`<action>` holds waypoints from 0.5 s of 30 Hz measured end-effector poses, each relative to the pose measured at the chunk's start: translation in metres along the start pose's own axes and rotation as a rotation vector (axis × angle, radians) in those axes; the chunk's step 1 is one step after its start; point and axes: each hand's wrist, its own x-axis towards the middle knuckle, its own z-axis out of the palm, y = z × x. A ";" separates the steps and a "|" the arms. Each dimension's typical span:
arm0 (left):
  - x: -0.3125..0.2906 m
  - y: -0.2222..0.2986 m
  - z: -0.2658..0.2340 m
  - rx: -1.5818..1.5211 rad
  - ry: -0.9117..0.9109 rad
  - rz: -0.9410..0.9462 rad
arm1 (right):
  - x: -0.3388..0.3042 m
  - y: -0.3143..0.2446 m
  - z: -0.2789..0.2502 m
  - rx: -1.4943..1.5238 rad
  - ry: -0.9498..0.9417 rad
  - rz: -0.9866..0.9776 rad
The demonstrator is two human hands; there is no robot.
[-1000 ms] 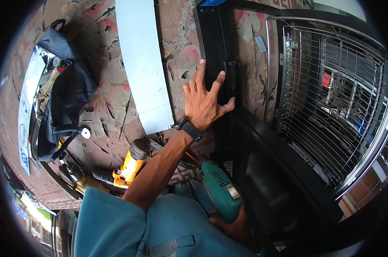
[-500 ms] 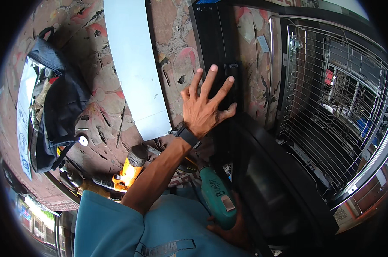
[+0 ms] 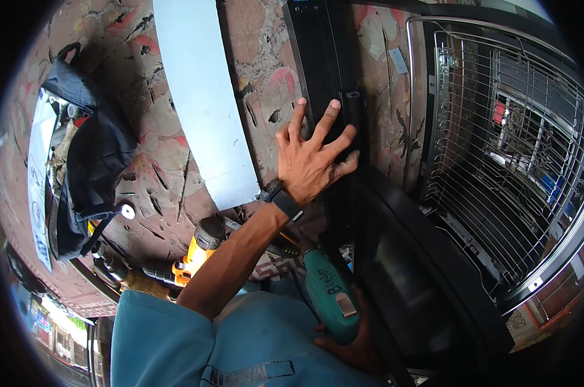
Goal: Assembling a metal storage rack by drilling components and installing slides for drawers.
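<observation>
the subject item, a green, rounded plastic power drill (image 3: 329, 300), is at lower centre, in front of the person's torso, its nose directed up and slightly left. the right hand (image 3: 355, 348) is low and largely in shadow, at the rear end of the drill. its visible fingers are closed around the green housing; the position of the trigger finger cannot be determined.

the left forearm runs diagonally from the lower left, out of a teal fabric sleeve (image 3: 166, 326), with a dark, square-faced wristwatch (image 3: 283, 201) at the wrist. the left hand (image 3: 309, 158) lies palm down, back uppermost, fingers directed away from the body. the fingers are spread well apart, slightly bent, the thumb out to the right; they rest on a long, flat black bar (image 3: 314, 58) and grasp nothing.

right of the drill stands a large black panel with a dark, glossy face (image 3: 405, 290); beyond it is a silver metal wire rack (image 3: 476, 187). left of the bar, apart from it, lies a long, flat white board (image 3: 201, 97) on a worn, brown, floral-patterned surface (image 3: 266, 48). a yellow-and-black power tool (image 3: 201, 248) lies near the left forearm. at far left is a dark fabric bag (image 3: 89, 168), its opening showing mixed contents.
</observation>
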 end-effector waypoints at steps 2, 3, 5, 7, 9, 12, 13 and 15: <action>0.000 0.000 0.000 0.009 -0.004 0.013 | 0.000 0.002 0.001 -0.031 0.004 0.014; 0.000 0.000 -0.001 0.008 -0.012 0.021 | 0.000 0.004 0.002 0.010 0.020 0.002; 0.000 -0.001 -0.001 0.008 -0.022 0.029 | 0.000 0.005 0.003 0.053 0.034 -0.010; 0.000 -0.002 0.000 -0.006 -0.041 0.041 | 0.000 0.004 0.000 -0.042 0.010 0.005; 0.000 -0.002 0.000 -0.011 -0.046 0.050 | 0.000 0.000 0.002 -0.021 0.021 -0.011; 0.001 -0.003 -0.001 -0.015 -0.041 0.064 | 0.003 -0.008 0.003 0.038 0.017 -0.031; 0.001 -0.004 -0.001 -0.015 -0.032 0.068 | 0.003 -0.010 0.003 0.076 0.002 -0.034; 0.001 -0.004 -0.001 -0.013 -0.036 0.070 | 0.005 -0.009 0.004 0.087 -0.005 -0.051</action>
